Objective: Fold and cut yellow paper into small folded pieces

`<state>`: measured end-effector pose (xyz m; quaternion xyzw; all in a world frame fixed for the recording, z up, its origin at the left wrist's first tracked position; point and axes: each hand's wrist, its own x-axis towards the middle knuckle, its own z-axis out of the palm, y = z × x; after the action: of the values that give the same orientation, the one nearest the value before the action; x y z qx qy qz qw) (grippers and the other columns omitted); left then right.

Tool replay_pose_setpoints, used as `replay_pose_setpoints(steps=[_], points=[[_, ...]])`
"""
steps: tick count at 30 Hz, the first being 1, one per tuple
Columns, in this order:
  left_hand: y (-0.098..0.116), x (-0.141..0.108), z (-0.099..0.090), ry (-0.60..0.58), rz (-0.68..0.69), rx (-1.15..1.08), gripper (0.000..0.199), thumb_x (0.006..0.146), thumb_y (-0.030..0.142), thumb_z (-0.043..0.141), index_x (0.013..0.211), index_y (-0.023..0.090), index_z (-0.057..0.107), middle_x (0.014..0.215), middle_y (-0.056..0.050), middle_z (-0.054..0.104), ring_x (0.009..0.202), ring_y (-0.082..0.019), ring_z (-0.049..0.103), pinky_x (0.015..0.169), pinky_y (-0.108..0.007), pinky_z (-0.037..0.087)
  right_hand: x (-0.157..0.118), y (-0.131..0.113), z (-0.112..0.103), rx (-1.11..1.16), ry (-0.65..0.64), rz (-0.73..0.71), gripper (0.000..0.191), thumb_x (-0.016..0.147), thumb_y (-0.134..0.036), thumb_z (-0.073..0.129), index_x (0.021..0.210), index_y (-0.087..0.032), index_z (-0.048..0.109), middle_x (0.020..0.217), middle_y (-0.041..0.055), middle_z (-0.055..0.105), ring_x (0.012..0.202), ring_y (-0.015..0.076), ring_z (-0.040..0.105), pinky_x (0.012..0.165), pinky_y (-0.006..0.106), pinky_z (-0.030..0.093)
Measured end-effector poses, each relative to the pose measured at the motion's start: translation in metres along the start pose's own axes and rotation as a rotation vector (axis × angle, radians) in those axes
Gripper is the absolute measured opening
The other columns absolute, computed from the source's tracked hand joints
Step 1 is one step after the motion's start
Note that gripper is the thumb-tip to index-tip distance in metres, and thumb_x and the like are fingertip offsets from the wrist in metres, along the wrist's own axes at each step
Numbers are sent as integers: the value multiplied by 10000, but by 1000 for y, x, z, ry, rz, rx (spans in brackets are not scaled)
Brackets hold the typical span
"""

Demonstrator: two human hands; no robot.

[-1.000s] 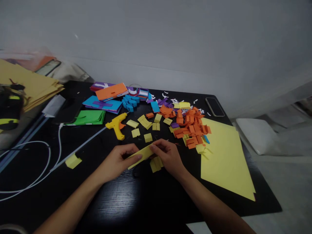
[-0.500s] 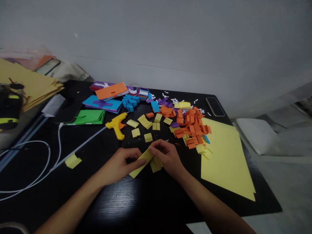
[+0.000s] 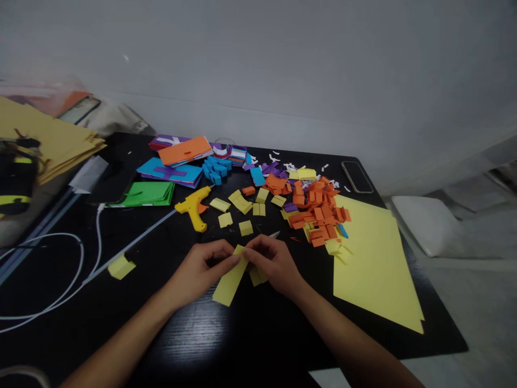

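Observation:
A yellow paper strip (image 3: 229, 283) slants between my hands above the black table. My left hand (image 3: 208, 267) pinches its upper left edge between thumb and fingers. From the other side, my right hand (image 3: 274, 264) grips the strip near its top end. Partly hidden under the right hand are small folded yellow paper pieces (image 3: 256, 277), and a pointed metal tip (image 3: 275, 235) shows just beyond its knuckles. Several more folded yellow pieces (image 3: 245, 228) lie past my fingertips. A yellow glue gun (image 3: 194, 208) rests on its side beyond the left hand.
Orange folded paper pieces (image 3: 321, 210) are heaped at the right, beside large yellow sheets (image 3: 375, 258). Stacked coloured paper (image 3: 186, 151) stands at the back left. A phone (image 3: 357, 177) lies at the far right corner. A white cable (image 3: 83, 253) loops at the left.
The yellow strip has turned steeper, its lower end swinging down toward me. My left fingers have shifted up along it to near the top. The right hand has barely moved.

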<state>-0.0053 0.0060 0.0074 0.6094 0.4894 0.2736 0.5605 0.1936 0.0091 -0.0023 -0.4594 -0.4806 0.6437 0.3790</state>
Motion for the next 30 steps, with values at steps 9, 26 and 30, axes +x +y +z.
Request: replay_pose_setpoints(steps=[9, 26, 30], points=[[-7, -1, -3, -14, 36, 11, 266, 969, 428, 609, 873, 182, 643, 724, 20, 591, 683, -146, 542, 605, -247, 403, 0, 1, 2, -64, -80, 25, 172, 814, -330, 746, 792, -171, 686, 683, -16, 644, 593, 118, 603, 589, 243, 484], [-3, -3, 0, -36, 84, 92, 225, 963, 349, 588, 840, 172, 653, 673, 30, 590, 631, -127, 524, 573, -235, 369, 0, -1, -3, -194, -107, 16, 122, 776, -287, 689, 763, -166, 674, 642, -22, 604, 565, 109, 532, 544, 228, 396], [-5, -3, -2, -14, 78, 87, 233, 965, 362, 592, 846, 174, 659, 678, 26, 593, 635, -131, 530, 574, -238, 374, 2, 1, -6, -188, -89, -10, 113, 774, -275, 700, 759, -166, 674, 662, -18, 616, 588, 111, 544, 570, 232, 407]])
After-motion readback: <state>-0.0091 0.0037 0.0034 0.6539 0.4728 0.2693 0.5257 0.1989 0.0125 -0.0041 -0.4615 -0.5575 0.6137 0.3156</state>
